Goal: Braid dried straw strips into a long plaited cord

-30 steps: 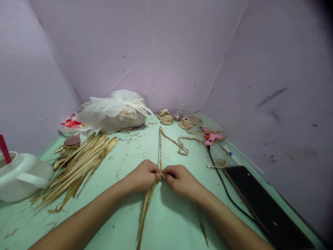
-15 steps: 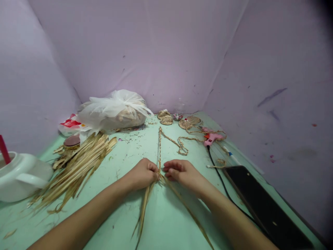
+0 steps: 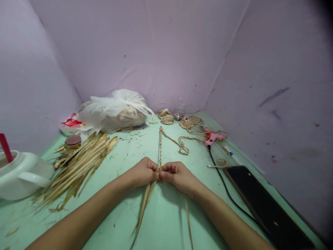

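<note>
A thin braid of dried plant fibre [image 3: 160, 147] runs straight away from me over the pale green table, then bends at its far end toward the right. My left hand [image 3: 145, 173] pinches its near end between thumb and fingers. Close against it, my right hand [image 3: 177, 176] is closed on the same spot, thumb and fingertips pressed together. Loose fibre strands [image 3: 142, 215] hang toward me from under the left hand. A single strand [image 3: 189, 222] comes out below the right hand. The fingertips hide where the strands cross.
Left lie a bundle of dried strips [image 3: 80, 166], a white pot [image 3: 28, 173] and a stuffed plastic bag [image 3: 114, 111]. Coiled fibre discs [image 3: 191, 121] stand at the back. On the right are a pink glue gun [image 3: 214, 138], its black cord and a dark phone-like slab [image 3: 267, 205].
My right hand has moved left and closed on the braid's near end beside my left hand. The right strand has swung inward. My left hand keeps its pinch.
</note>
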The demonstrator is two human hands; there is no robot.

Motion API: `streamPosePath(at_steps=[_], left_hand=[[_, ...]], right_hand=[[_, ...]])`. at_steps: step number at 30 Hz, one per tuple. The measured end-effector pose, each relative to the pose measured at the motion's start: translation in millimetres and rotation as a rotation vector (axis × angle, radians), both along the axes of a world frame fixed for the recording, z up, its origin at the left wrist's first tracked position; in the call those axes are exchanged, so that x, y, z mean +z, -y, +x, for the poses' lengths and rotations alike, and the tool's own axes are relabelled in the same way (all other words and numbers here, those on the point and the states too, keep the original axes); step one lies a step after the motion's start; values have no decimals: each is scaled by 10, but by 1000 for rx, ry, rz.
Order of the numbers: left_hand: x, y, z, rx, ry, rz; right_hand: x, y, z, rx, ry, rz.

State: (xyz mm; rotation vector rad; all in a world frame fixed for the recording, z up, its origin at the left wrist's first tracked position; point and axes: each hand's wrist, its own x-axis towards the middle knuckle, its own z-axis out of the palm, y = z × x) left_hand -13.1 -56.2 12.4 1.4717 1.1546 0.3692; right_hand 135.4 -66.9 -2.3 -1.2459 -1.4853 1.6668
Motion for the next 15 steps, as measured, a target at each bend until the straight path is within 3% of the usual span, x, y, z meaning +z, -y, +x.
streamPosePath(at_steps=[4,9,15], left_hand=[[-29,-2,-2,-16,-31,27],[-57,-22,-17,-35,-90,59],[159,113,1,42,-591,345]], right_hand=[[-6,14,-17,-1,6,2],[-69,-5,-35,-117,71,-9],[-65,5,-62,-143,111,-10]])
